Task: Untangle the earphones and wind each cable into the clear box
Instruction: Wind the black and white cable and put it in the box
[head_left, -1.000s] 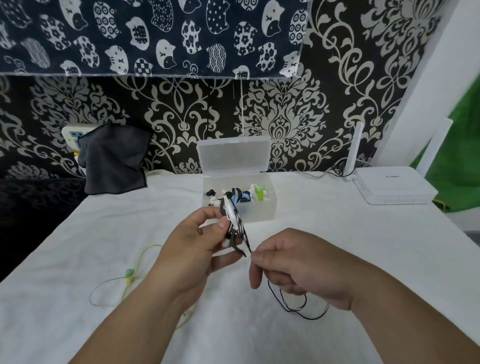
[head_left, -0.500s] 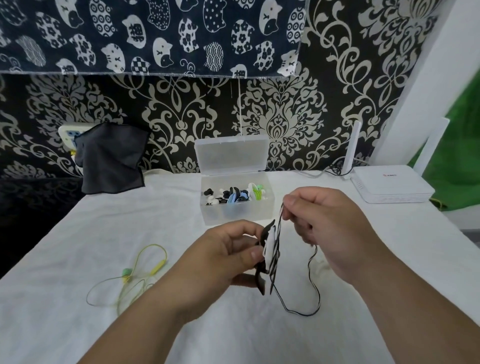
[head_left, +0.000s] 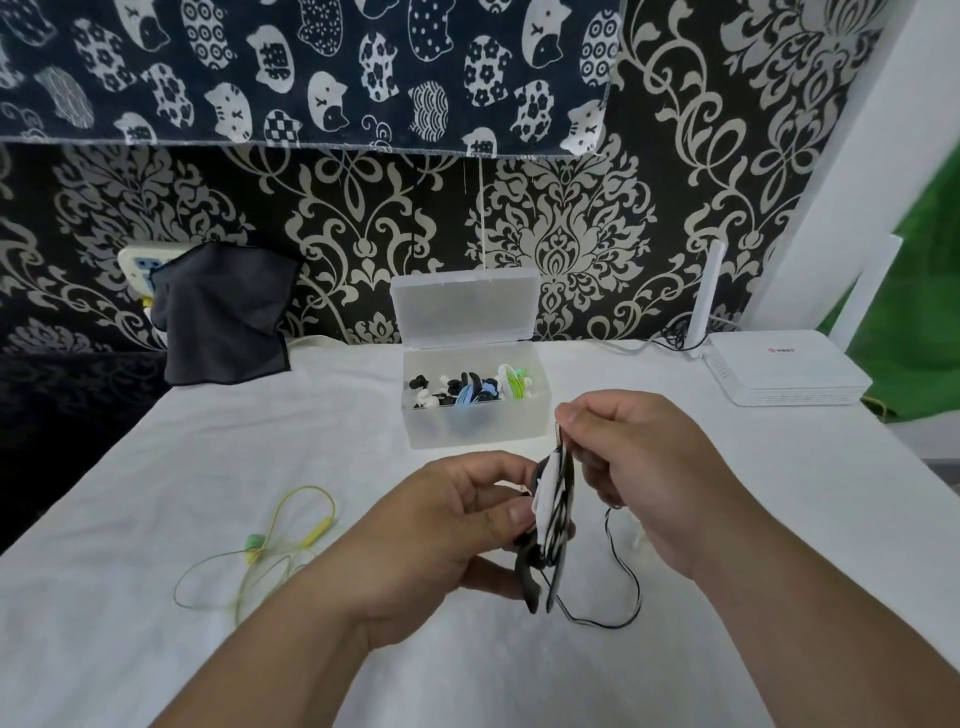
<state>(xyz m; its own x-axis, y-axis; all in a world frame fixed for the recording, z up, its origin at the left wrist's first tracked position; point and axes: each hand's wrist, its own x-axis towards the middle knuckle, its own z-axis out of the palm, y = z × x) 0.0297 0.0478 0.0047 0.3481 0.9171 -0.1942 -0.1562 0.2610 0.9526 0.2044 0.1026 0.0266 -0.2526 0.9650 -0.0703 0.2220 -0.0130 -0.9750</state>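
Note:
My left hand (head_left: 441, 525) grips a flat black-and-white winder (head_left: 553, 512) with black earphone cable wound on it. My right hand (head_left: 639, 467) pinches the black cable (head_left: 621, 582) just above the winder's top edge; the loose end loops down onto the cloth. Behind the hands stands the clear box (head_left: 475, 423) with its lid up, holding several wound earphones in black, white, blue and green. A yellow-green earphone (head_left: 260, 551) lies loose on the cloth to the left.
A white cloth (head_left: 208, 649) covers the table. A dark cloth (head_left: 223, 312) hangs at the back left over a wall socket. A white router (head_left: 784, 366) with an upright antenna sits at the back right. Patterned wall behind.
My right hand rose from low at the cloth to above the winder, carrying the black cable up and around it. My left hand and the winder shifted right and down; less cable hangs loose.

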